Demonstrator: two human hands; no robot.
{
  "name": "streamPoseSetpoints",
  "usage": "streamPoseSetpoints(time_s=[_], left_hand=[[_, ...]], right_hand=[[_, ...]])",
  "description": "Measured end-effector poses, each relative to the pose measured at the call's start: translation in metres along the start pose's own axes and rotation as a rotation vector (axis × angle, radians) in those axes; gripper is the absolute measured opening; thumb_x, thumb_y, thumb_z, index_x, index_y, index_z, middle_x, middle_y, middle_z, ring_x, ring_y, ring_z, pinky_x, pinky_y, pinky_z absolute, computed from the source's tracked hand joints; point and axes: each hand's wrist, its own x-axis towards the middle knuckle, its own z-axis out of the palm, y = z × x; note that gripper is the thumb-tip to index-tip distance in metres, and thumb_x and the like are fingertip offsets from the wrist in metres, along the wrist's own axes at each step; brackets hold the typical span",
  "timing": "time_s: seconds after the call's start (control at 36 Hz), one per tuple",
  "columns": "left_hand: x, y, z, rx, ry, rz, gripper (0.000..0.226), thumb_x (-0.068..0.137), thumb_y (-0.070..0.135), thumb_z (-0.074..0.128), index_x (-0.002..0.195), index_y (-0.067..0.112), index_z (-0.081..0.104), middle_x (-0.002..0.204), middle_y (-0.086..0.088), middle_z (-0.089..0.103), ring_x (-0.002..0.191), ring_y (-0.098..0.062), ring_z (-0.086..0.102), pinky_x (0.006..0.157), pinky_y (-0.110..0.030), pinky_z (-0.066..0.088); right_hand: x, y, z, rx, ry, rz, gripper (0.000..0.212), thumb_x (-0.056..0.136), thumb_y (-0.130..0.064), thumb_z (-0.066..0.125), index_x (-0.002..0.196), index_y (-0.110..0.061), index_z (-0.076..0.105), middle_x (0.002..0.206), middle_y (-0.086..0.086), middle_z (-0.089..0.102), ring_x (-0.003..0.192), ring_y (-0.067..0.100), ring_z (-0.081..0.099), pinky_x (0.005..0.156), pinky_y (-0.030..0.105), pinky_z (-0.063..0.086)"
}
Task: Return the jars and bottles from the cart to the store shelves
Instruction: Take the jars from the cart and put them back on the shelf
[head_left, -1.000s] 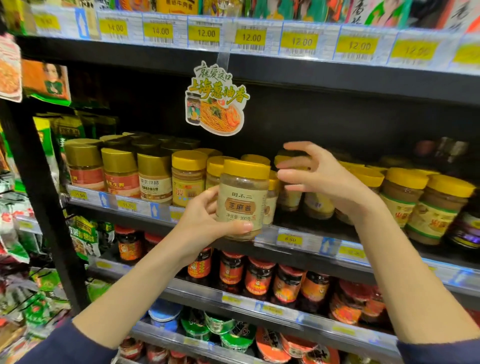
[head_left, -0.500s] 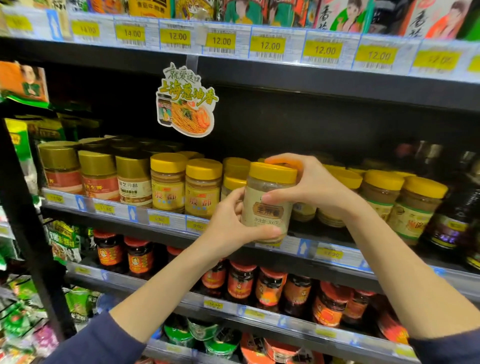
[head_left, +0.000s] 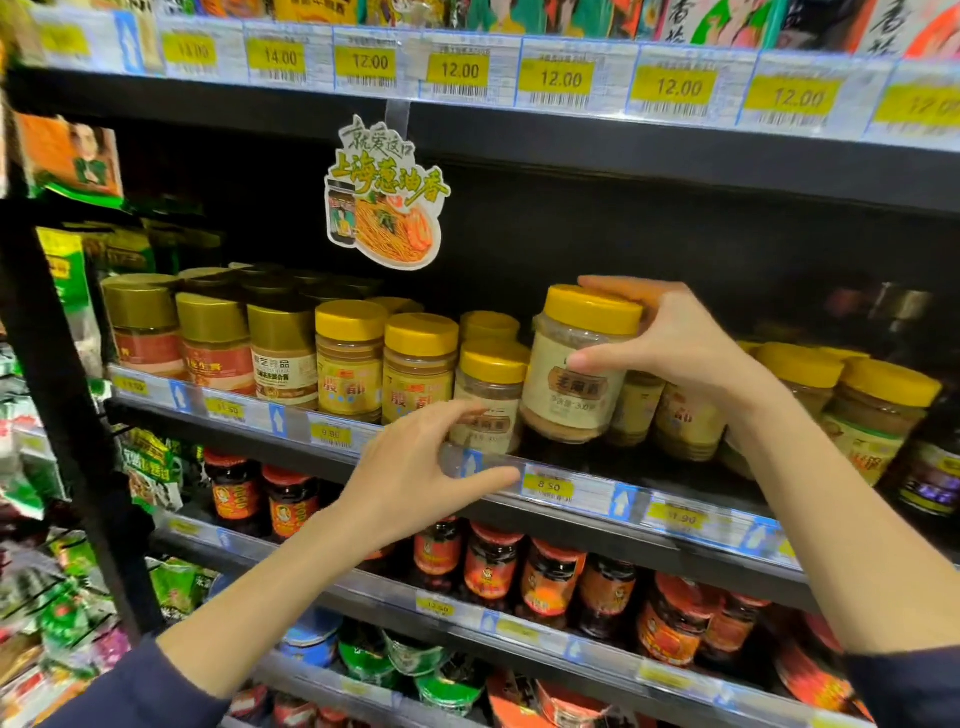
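- The right hand (head_left: 675, 343) is gripping the yellow-lidded jar (head_left: 576, 369), fingers wrapping behind the lid and shoulder, thumb pressing on the front label.
- The left hand (head_left: 415, 478) is empty and half-curled, fingers spread, hovering below and to the left of the jar, in front of the shelf edge (head_left: 582, 491).
- The jar is sitting in the gap at the front of the shelf, just beside a shorter matching jar (head_left: 491, 395) on its left; whether its base is fully resting I cannot tell.
- Its long axis is running vertically, leaning slightly with the lid toward the right hand; the lid is pointing up and the label is facing outward toward the person.
- Judging the risk: only one hand is holding it, so letting go while it is leaning could be tipping it forward off the shelf edge.
- Pushing it back could be knocking the shorter jar or the yellow-lidded jars behind the right hand (head_left: 685, 421).
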Motion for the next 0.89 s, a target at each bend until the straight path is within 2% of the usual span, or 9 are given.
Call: streamPoseSetpoints(time_s=[0.06, 0.11, 0.19, 0.28, 0.33, 0.44, 0.61, 0.81, 0.89], left_hand=[[-0.006, -0.011, -0.002, 0.116, 0.016, 0.008, 0.090, 0.062, 0.087, 0.040, 0.131, 0.031, 0.049, 0.127, 0.014, 0.056, 0.119, -0.004, 0.050, 0.097, -0.026, 0.044], [-0.011, -0.023, -0.004, 0.205, 0.028, 0.011, 0.089, 0.064, 0.087, 0.036, 0.130, 0.029, 0.050, 0.126, 0.012, 0.057, 0.119, -0.008, 0.050, 0.103, -0.030, 0.038], [-0.016, -0.036, -0.004, 0.287, 0.009, 0.040, 0.083, 0.069, 0.079, 0.040, 0.132, 0.027, 0.050, 0.131, 0.010, 0.055, 0.126, -0.010, 0.047, 0.113, -0.031, 0.015], [-0.018, -0.043, -0.002, 0.257, 0.013, 0.043, 0.079, 0.070, 0.076, 0.041, 0.132, 0.028, 0.049, 0.134, 0.013, 0.051, 0.129, -0.006, 0.041, 0.114, -0.029, 0.004], [-0.018, -0.045, 0.001, 0.216, 0.032, 0.039, 0.076, 0.070, 0.074, 0.042, 0.130, 0.028, 0.051, 0.132, 0.014, 0.052, 0.128, -0.005, 0.041, 0.114, -0.029, 0.003], [-0.017, -0.049, 0.003, 0.157, 0.059, 0.051, 0.071, 0.071, 0.071, 0.045, 0.127, 0.028, 0.053, 0.126, 0.016, 0.054, 0.121, 0.003, 0.040, 0.114, -0.030, 0.004], [-0.017, -0.053, 0.004, 0.119, 0.070, 0.072, 0.069, 0.072, 0.069, 0.047, 0.127, 0.029, 0.053, 0.121, 0.024, 0.046, 0.120, 0.006, 0.037, 0.116, -0.032, 0.002], [-0.017, -0.053, 0.005, 0.082, 0.097, 0.084, 0.067, 0.072, 0.067, 0.047, 0.126, 0.028, 0.054, 0.120, 0.024, 0.047, 0.119, 0.009, 0.035, 0.115, -0.030, 0.001], [-0.017, -0.054, 0.006, 0.066, 0.100, 0.087, 0.065, 0.072, 0.065, 0.050, 0.125, 0.028, 0.055, 0.120, 0.023, 0.048, 0.119, 0.008, 0.037, 0.115, -0.031, 0.002]], right_hand=[[0.000, 0.008, 0.001, 0.005, 0.008, 0.030, 0.101, 0.041, -0.051, 0.077, 0.134, -0.026, 0.049, 0.127, -0.005, 0.056, 0.114, 0.011, 0.055, 0.090, 0.028, 0.049], [0.001, 0.017, 0.005, 0.011, 0.005, 0.052, 0.101, 0.041, -0.050, 0.078, 0.135, -0.025, 0.049, 0.129, -0.005, 0.055, 0.114, 0.010, 0.054, 0.087, 0.024, 0.049], [0.000, 0.031, 0.011, 0.017, -0.005, 0.086, 0.097, 0.046, -0.041, 0.081, 0.136, -0.026, 0.048, 0.129, -0.006, 0.052, 0.113, 0.009, 0.052, 0.080, 0.016, 0.046], [0.000, 0.043, 0.015, 0.029, -0.022, 0.118, 0.096, 0.049, -0.034, 0.084, 0.137, -0.027, 0.045, 0.129, -0.006, 0.050, 0.115, 0.011, 0.051, 0.082, 0.019, 0.046], [-0.001, 0.050, 0.017, 0.026, -0.028, 0.137, 0.097, 0.050, -0.031, 0.085, 0.138, -0.026, 0.044, 0.132, -0.005, 0.050, 0.117, 0.012, 0.050, 0.089, 0.026, 0.047], [-0.003, 0.061, 0.023, 0.040, -0.034, 0.172, 0.109, 0.039, -0.043, 0.085, 0.138, -0.025, 0.044, 0.136, -0.002, 0.052, 0.122, 0.015, 0.051, 0.102, 0.038, 0.046], [-0.001, 0.066, 0.030, 0.027, -0.043, 0.151, 0.105, 0.042, -0.040, 0.083, 0.138, -0.025, 0.044, 0.138, -0.001, 0.050, 0.124, 0.015, 0.049, 0.100, 0.032, 0.045], [-0.003, 0.067, 0.032, -0.017, -0.060, 0.132, 0.101, 0.047, -0.039, 0.082, 0.140, -0.028, 0.041, 0.142, -0.002, 0.045, 0.127, 0.016, 0.046, 0.098, 0.029, 0.042], [-0.002, 0.068, 0.034, -0.041, -0.045, 0.124, 0.098, 0.053, -0.031, 0.085, 0.140, -0.027, 0.040, 0.142, 0.000, 0.045, 0.127, 0.017, 0.046, 0.096, 0.027, 0.042]])
